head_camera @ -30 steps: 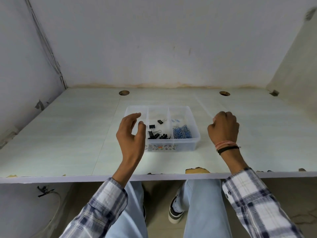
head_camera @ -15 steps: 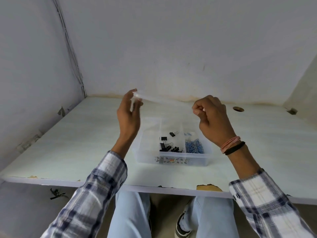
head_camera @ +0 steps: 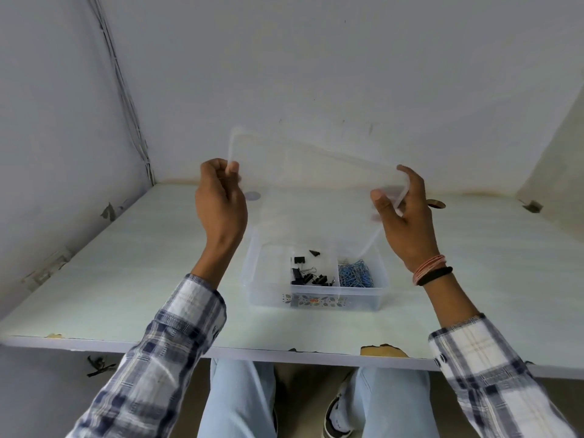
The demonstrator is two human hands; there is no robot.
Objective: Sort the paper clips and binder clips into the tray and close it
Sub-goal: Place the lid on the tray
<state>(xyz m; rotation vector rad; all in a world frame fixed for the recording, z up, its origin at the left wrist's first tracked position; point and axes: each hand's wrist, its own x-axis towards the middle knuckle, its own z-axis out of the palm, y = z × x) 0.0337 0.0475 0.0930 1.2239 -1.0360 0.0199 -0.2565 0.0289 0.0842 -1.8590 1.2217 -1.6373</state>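
A clear plastic tray (head_camera: 265, 298) with three compartments stands on the pale table (head_camera: 126, 279). Black binder clips (head_camera: 308, 276) lie in its middle compartment. Blue paper clips (head_camera: 356, 274) fill the right one. The left compartment looks empty. I hold the clear lid (head_camera: 316, 172) in the air above and behind the tray, tilted up toward me. My left hand (head_camera: 221, 200) pinches the lid's left edge. My right hand (head_camera: 401, 213) grips its right edge. The lid is blurred and nearly see-through.
The table has two round cable holes, one (head_camera: 252, 195) behind the lid and one (head_camera: 436, 203) past my right hand. Walls close in on the left, back and right. The table's front edge (head_camera: 379, 350) is chipped. My knees are below it.
Both hands have lifted the lid from the table, raised it over the tray and turned it to face me. The view has shifted, so the tray now sits lower in the frame.
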